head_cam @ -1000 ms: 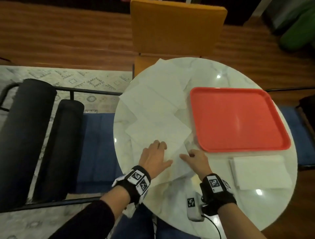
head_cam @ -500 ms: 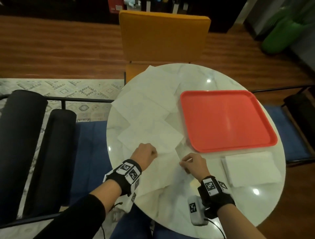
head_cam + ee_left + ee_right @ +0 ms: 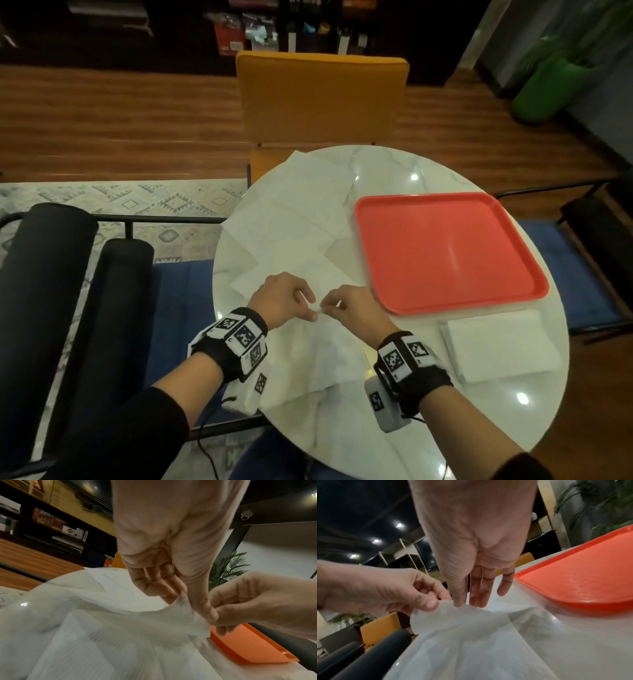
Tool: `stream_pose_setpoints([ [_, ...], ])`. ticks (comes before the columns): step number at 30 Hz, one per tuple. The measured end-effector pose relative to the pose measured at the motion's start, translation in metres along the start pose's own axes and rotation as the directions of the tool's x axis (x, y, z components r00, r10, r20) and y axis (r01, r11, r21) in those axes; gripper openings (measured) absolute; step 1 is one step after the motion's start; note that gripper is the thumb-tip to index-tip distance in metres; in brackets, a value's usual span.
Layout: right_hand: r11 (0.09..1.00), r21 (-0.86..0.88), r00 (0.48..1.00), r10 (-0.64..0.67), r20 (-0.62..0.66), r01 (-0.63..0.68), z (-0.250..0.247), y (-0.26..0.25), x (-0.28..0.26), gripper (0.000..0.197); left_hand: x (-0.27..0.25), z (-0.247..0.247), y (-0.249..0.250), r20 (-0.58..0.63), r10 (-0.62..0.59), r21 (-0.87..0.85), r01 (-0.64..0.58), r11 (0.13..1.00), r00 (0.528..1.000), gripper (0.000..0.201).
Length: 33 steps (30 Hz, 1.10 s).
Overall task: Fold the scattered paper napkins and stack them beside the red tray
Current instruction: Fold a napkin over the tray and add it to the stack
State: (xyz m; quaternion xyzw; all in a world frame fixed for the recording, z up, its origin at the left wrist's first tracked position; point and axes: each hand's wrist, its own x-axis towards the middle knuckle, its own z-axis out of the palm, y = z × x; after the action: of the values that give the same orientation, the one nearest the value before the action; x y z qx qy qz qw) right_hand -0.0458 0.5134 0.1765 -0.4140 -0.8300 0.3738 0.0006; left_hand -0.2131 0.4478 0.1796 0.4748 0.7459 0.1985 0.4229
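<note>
From the head view, the left hand [image 3: 281,301] and right hand [image 3: 352,311] meet over a napkin [image 3: 318,356] near the tabletop's [image 3: 394,164] front edge. Left wrist view: thumb and fingers [image 3: 164,586] pinch its raised corner. Right wrist view: the right fingers [image 3: 477,592] seem to pinch it too.

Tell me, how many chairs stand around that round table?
3: an orange chair at the far side, a black-and-blue chair left, another right. More may be hidden.
</note>
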Motion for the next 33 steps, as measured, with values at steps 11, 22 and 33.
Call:
stream_pose_setpoints([
  [11,0.988,0.148,0.999,0.045,-0.024,-0.041,-0.012,0.000,-0.003,0.011,-0.010,-0.005,-0.012,0.180,0.029,0.140,-0.054,0.989,0.983,0.075],
  [22,0.985,0.161,0.996,-0.045,-0.074,0.056,-0.043,-0.025,-0.007,0.024,-0.005,-0.033,0.016,-0.087,0.269,-0.052,-0.274,0.960,0.959,0.030],
  [33,0.791,0.593,0.958,0.034,-0.283,0.148,-0.109,-0.029,0.019,0.016,0.007,-0.086,0.000,-0.299,0.204,-0.241,-0.281,0.929,0.932,0.016],
])
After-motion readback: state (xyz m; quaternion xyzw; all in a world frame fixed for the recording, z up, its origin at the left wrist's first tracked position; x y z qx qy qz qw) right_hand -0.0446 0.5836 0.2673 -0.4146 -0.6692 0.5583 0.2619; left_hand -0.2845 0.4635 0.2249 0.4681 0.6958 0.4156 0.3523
